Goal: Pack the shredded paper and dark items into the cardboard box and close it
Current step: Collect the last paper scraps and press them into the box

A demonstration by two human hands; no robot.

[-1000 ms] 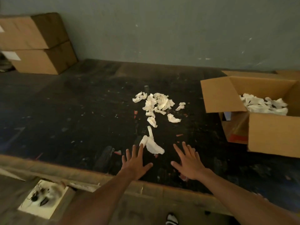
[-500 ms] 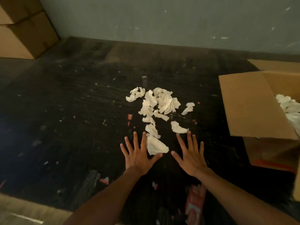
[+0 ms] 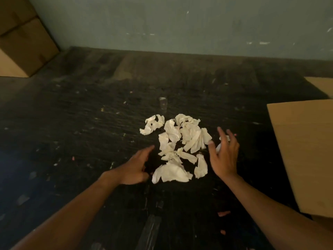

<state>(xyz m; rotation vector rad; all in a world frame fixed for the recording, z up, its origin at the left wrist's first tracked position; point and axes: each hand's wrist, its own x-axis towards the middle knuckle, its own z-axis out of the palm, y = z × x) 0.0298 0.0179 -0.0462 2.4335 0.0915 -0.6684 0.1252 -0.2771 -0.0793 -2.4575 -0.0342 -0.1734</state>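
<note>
Your open left hand at 9 o'clock and open right hand at 3 o'clock flank the shredded paper, which runs 12 to 6, both equally near.

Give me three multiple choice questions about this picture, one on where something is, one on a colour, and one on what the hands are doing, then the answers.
1. Where does the paper pile lie relative to the hands?
A. Between them
B. Left of both
C. Inside the cardboard box

2. What colour are the paper scraps?
A. Red
B. Off-white
C. Blue

3. How are the hands set?
A. Both fists clenched
B. Both open beside the pile
C. One lifting the box

Answers:
1 A, the left hand and right hand flank it.
2 B, the scraps look pale against the dark floor.
3 B, fingers are spread, holding nothing.
</note>
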